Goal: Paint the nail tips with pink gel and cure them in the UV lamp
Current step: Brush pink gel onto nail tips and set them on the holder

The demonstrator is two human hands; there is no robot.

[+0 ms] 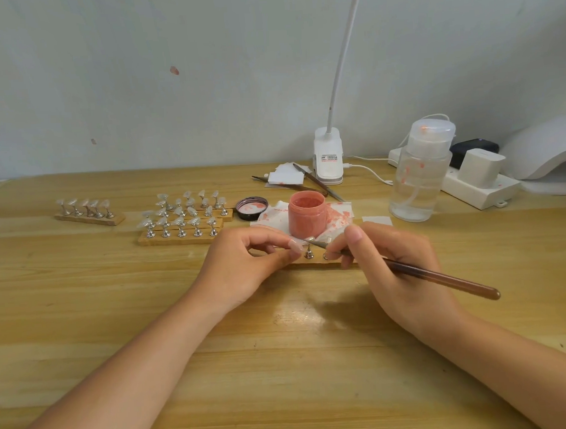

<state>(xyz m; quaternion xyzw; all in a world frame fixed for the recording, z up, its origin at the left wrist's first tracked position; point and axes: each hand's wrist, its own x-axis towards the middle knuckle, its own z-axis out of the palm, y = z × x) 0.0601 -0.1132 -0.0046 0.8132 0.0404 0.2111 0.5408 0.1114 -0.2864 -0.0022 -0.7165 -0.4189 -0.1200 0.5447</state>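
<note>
A nail tip [295, 245] on its small metal stand is sitting at the middle of the wooden tabletop [282, 345], with the open jar of pink gel [307, 213] just beyond at twelve o'clock and the white UV lamp [544, 149] far off at two o'clock by a pale wall. The left hand [245, 268] is pinching the tip, its fingers curled together. The right hand [389, 267] is gripping a brush [442, 279], bristles touching the tip.

One head-worn wide-angle view looks forward and down, close over the wooden table [83, 306] toward the wall [201, 54].
</note>
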